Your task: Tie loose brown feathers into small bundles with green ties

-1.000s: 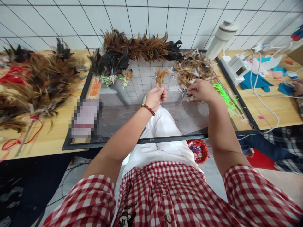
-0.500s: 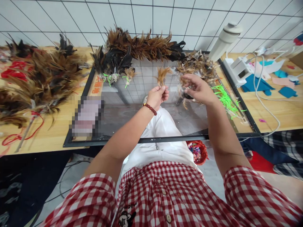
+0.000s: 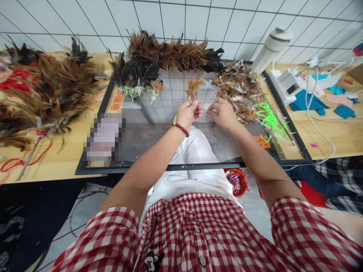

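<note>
Feather tuft pinched upright over the glass tray, loose pile close by.

Nearest, left hand closed, fingers pinched on the stems of a small tuft, tips fanned upward so the ends stay even. Just beside, right hand with fingertips drawn together, probably gripping a single feather, too small to confirm. Underneath, tray to catch strays. Right of the hands, loose pile within easy reach, green ties alongside for binding. Farther back, finished bundles laid along the wall, out of the working area.
</note>
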A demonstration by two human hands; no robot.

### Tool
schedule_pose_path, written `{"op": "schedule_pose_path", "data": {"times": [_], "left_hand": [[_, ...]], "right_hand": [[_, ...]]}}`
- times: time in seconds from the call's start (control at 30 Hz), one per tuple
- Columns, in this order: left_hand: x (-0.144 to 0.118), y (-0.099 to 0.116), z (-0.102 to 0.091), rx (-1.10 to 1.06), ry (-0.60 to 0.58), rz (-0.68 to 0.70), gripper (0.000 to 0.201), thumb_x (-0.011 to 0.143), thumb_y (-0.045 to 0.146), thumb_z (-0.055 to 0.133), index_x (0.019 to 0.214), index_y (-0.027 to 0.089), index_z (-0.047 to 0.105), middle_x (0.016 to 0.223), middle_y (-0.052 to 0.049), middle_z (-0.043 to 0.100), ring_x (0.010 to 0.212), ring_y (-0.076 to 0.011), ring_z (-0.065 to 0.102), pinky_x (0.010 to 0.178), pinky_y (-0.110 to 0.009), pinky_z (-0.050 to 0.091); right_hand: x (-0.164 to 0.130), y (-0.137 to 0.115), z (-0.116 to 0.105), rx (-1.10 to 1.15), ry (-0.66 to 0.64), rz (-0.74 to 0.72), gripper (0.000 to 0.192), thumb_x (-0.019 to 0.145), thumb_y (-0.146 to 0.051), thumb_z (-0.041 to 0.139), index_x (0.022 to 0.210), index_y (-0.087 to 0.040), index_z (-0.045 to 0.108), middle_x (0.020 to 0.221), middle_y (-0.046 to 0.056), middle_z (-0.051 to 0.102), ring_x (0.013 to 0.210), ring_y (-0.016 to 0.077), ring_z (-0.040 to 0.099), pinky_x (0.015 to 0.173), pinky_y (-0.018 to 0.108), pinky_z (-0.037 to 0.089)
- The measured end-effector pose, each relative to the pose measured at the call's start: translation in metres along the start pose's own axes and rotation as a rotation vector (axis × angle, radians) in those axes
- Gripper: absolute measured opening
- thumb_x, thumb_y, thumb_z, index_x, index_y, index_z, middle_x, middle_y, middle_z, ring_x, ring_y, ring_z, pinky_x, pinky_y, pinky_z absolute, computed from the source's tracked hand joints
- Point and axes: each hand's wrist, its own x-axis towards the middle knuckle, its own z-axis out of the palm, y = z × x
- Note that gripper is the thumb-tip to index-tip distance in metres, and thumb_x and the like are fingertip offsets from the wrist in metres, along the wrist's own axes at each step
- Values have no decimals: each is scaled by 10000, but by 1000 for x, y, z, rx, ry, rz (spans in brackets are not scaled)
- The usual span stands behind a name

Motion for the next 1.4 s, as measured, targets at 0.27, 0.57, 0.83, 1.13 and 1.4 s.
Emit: {"op": "schedule_pose_path", "data": {"times": [0.27, 0.57, 0.83, 1.13, 1.4], "left_hand": [[-2, 2, 2, 10, -29, -52, 185, 1029, 158, 590, 851, 143, 639, 706, 23, 682, 575, -44, 633, 632, -181, 501], [-3, -1, 1, 149, -95, -79, 178, 990, 158, 658, 813, 140, 643, 690, -1, 709, 624, -70, 682, 685, -192, 529], [-5, -3, 1, 338, -189, -107, 282, 960, 123, 682, 683, 123, 630, 552, 2, 624, 468, -60, 548, 567, -206, 447], [1, 0, -6, -35, -209, -167, 85, 955, 230, 728, 914, 168, 688, 976, -38, 780, 893, -106, 735, 940, -273, 570], [-2, -7, -1, -31, -241, -203, 115, 939, 218, 748, 861, 164, 682, 900, -23, 755, 793, -97, 720, 907, -287, 580]], "right_hand": [[-3, -5, -23, 293, 117, -276, 251, 1013, -361, 489, 919, -235, 686, 928, 85, 724, 893, 242, 666, 854, 402, 538], [-8, -15, -28, 414, 106, -123, 260, 957, -444, 612, 1103, -259, 724, 936, 44, 752, 873, 219, 694, 876, 378, 569], [-9, -19, -31, 180, 38, -171, 277, 966, -326, 545, 1161, -249, 727, 1060, 94, 783, 1045, 296, 726, 1015, 471, 539], [-9, -10, -39, 128, 88, -197, 730, 895, -629, 684, 1520, -289, 520, 1443, 173, 616, 1330, 407, 581, 1112, 606, 487], [-8, -23, -35, 42, 121, -144, 600, 942, -505, 655, 1500, -301, 568, 1459, 139, 629, 1269, 374, 626, 1073, 580, 506]]}}
